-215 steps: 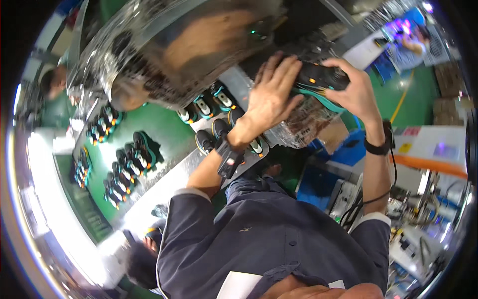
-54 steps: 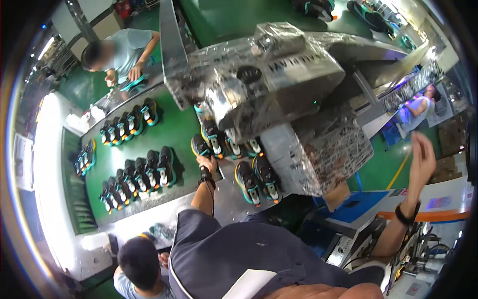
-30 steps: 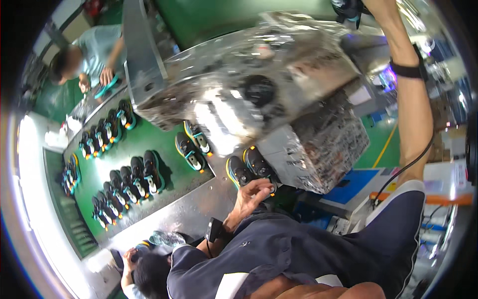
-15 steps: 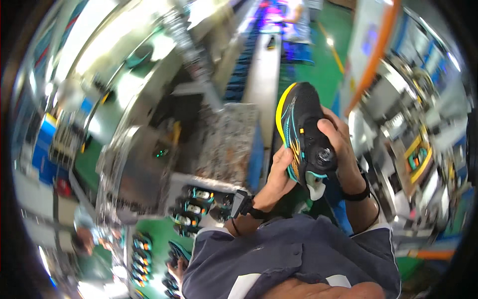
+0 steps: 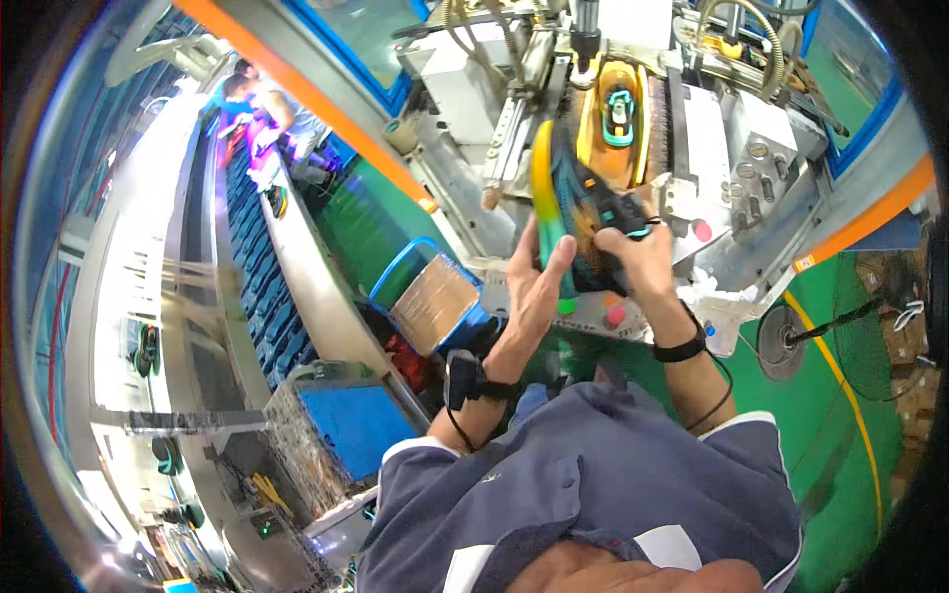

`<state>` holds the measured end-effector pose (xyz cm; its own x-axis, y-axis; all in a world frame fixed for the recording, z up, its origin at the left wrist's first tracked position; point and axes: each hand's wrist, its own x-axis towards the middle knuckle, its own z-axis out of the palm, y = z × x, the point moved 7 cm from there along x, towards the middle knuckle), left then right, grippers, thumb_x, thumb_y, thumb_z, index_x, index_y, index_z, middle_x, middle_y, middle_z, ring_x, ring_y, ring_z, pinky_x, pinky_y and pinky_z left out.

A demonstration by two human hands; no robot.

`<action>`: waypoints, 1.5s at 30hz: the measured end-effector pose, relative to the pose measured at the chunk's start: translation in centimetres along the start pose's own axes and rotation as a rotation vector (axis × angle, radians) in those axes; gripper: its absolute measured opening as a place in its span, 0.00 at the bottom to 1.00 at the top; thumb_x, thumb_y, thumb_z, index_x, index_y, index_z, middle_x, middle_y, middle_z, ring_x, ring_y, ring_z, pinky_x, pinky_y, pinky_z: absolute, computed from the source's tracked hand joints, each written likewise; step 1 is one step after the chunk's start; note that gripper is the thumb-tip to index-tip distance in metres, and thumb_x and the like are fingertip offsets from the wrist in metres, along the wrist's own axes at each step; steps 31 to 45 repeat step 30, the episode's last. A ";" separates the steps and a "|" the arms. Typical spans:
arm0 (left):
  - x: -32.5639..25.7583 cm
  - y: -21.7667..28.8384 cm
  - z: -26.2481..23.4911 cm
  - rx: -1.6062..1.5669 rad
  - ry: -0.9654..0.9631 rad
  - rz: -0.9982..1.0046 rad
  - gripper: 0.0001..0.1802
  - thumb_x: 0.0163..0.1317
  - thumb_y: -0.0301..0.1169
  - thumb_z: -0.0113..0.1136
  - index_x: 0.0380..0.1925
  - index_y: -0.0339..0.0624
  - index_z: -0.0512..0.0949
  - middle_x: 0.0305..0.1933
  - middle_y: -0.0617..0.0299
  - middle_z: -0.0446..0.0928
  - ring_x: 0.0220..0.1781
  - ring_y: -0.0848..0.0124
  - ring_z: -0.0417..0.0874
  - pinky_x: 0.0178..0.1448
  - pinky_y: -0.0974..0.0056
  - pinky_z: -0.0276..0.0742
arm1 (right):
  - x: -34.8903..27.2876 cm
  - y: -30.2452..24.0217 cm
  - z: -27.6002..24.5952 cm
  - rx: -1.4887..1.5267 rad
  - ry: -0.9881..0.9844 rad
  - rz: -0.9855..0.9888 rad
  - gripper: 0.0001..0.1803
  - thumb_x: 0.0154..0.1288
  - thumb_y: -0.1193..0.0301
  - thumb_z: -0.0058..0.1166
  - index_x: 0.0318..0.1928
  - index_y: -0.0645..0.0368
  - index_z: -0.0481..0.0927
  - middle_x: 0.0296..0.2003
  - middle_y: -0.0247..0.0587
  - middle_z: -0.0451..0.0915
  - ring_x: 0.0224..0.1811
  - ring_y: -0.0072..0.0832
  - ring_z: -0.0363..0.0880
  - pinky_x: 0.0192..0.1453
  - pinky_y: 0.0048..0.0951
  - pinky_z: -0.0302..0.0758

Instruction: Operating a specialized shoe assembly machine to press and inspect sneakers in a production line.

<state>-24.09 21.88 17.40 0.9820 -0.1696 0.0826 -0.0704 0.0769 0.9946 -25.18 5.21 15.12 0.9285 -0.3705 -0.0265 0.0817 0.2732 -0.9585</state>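
Note:
A black sports shoe [image 5: 591, 212] with a yellow sole edge and teal and orange markings is held up in front of me, blurred by motion. Its toe points away and its sole faces left. My left hand [image 5: 534, 287] grips it along the sole near the heel, thumb toward me. My right hand [image 5: 641, 259] holds the upper at the ankle opening. Just beyond lies the bed of a machine [image 5: 692, 138], where a yellow-orange holder [image 5: 585, 148] carries an upright piece with a teal-rimmed part [image 5: 619, 119]. The held shoe partly covers the machine's front.
Red and green buttons [image 5: 615, 315] line the machine's near edge. To the left stand a blue-framed stool [image 5: 425, 296] and a long conveyor [image 5: 259, 267], with people [image 5: 272, 114] at its far end. A pedestal fan [image 5: 781, 341] stands on the right.
My view has swung right, from the conveyor and rack of shoes to the machine. Both hands keep hold of the shoe, which has turned so its sole shows more.

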 end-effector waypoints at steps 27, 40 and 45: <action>22.0 -15.7 6.3 -0.518 -0.316 -0.625 0.20 0.54 0.22 0.66 0.48 0.34 0.77 0.45 0.57 0.82 0.44 0.67 0.83 0.50 0.62 0.79 | 32.6 -5.6 -17.9 -1.170 0.353 -0.116 0.35 0.43 0.58 0.69 0.50 0.70 0.78 0.40 0.56 0.84 0.43 0.42 0.84 0.49 0.35 0.78; 16.1 -10.7 -1.1 -0.451 -0.232 -0.458 0.35 0.55 0.25 0.67 0.63 0.32 0.65 0.59 0.51 0.73 0.60 0.64 0.75 0.68 0.60 0.63 | 36.8 -0.9 -11.0 -1.298 0.144 0.166 0.36 0.43 0.58 0.69 0.50 0.71 0.78 0.43 0.60 0.83 0.47 0.45 0.83 0.52 0.37 0.77; 16.1 -10.7 -1.1 -0.451 -0.232 -0.458 0.35 0.55 0.25 0.67 0.63 0.32 0.65 0.59 0.51 0.73 0.60 0.64 0.75 0.68 0.60 0.63 | 36.8 -0.9 -11.0 -1.298 0.144 0.166 0.36 0.43 0.58 0.69 0.50 0.71 0.78 0.43 0.60 0.83 0.47 0.45 0.83 0.52 0.37 0.77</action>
